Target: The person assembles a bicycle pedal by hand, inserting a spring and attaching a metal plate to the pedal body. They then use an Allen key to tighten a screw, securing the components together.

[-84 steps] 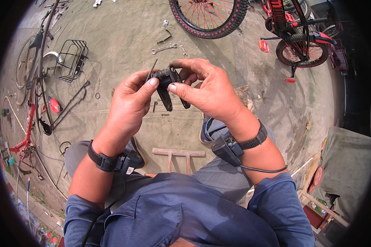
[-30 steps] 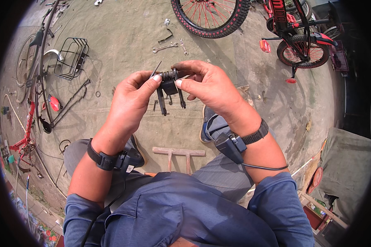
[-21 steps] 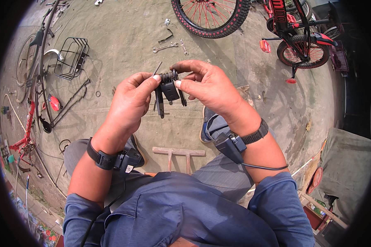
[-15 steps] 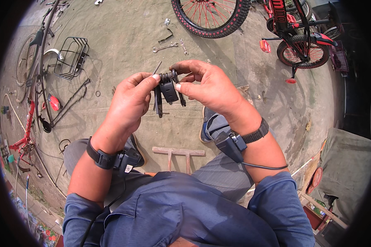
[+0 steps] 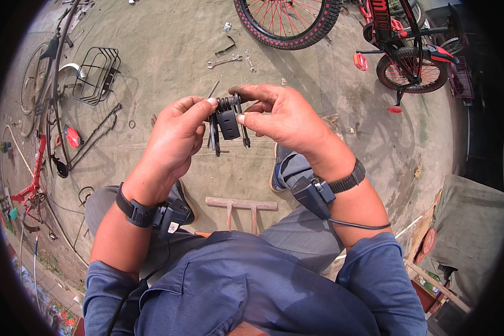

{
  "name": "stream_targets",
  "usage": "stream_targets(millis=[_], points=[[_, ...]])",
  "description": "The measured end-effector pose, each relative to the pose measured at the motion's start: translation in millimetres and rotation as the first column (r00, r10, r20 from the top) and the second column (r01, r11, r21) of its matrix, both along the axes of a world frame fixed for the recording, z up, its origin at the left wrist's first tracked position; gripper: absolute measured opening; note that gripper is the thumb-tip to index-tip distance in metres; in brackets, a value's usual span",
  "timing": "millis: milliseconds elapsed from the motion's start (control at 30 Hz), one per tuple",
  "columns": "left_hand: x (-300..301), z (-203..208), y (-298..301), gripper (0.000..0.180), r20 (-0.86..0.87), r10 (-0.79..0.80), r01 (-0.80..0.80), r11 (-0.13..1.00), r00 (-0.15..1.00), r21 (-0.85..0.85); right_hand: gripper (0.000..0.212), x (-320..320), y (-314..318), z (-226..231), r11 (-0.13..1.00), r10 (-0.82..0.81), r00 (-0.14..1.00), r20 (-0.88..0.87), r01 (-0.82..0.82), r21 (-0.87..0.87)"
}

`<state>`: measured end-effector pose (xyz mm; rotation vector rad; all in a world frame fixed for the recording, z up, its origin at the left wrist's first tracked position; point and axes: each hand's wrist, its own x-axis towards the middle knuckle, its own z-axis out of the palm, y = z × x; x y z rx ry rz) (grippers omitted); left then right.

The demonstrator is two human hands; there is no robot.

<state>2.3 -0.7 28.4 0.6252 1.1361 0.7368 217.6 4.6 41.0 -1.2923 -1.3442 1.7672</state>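
Observation:
Between my two hands is a black folding multi-tool (image 5: 228,124), held up above the ground ahead of my knees. A row of ribbed rings runs along its top, with dark arms and a slotted block hanging below. My left hand (image 5: 176,131) pinches its left end between thumb and fingers. A thin metal rod (image 5: 214,88) sticks up beside that thumb. At the other end, my right hand (image 5: 277,115) closes round the tool, forefinger over the top and thumb against the slotted block. The curled fingers hide some of its parts.
Two wrenches (image 5: 224,61) (image 5: 249,60) lie beyond my hands. A bicycle wheel (image 5: 288,25) and a black-red bicycle (image 5: 400,56) stand at upper right. On the left are a wire basket (image 5: 97,77), a chain (image 5: 97,136) and a red frame (image 5: 35,176). A wooden T-shaped piece (image 5: 242,204) sits between my legs.
The multi-tool has turned very slightly in my hands. Both hands keep their grip in nearly the same place.

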Motion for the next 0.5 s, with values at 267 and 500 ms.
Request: stream_targets(millis=[267, 500], points=[[1, 3, 0, 0.017, -0.007, -0.016, 0.016, 1.000, 1.000, -0.022, 0.055, -3, -2, -5, 0.997, -0.044, 0.999, 0.016, 0.042, 0.071], [3, 3, -1, 0.018, -0.008, -0.019, 0.019, 1.000, 1.000, -0.016, 0.051, -11, -6, -10, 0.956, -0.100, 0.976, 0.195, 0.040, 0.290]])
